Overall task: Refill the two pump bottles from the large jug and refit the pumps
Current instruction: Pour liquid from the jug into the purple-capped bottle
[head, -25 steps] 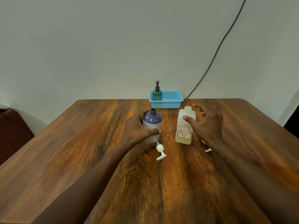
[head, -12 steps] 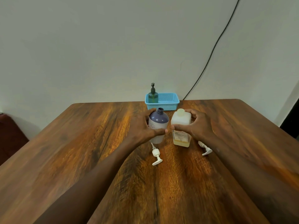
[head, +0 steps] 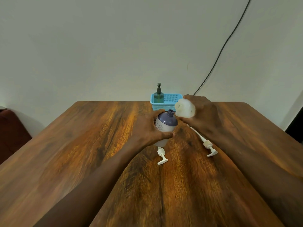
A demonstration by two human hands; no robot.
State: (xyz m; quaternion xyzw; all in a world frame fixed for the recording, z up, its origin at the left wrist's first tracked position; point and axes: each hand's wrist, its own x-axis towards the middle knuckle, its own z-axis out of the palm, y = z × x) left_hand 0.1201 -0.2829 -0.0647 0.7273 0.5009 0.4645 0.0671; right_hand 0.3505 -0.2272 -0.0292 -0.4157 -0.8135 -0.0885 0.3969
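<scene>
My left hand point(head: 148, 128) grips a purple-topped white pump bottle point(head: 164, 126), its neck open and leaning right. My right hand point(head: 202, 114) holds the translucent white jug point(head: 185, 108) lifted off the table and tipped left, its mouth just above and beside the bottle's neck. Two white pumps lie loose on the table: one pump point(head: 162, 156) below the bottle, the other pump point(head: 207, 145) with its long tube under my right wrist. A green pump bottle point(head: 158, 95) with its pump fitted stands in the blue basket point(head: 170, 100).
The wooden table point(head: 98, 153) stretches wide on both sides of my arms. The basket sits at the far edge against the wall. A black cable point(head: 219, 51) runs down the wall to the table's back. A dark red seat point(head: 11, 130) is at the left.
My right hand closed on the jug, then lifted it off the table and tipped it toward the purple bottle. My left hand tilted that bottle rightward.
</scene>
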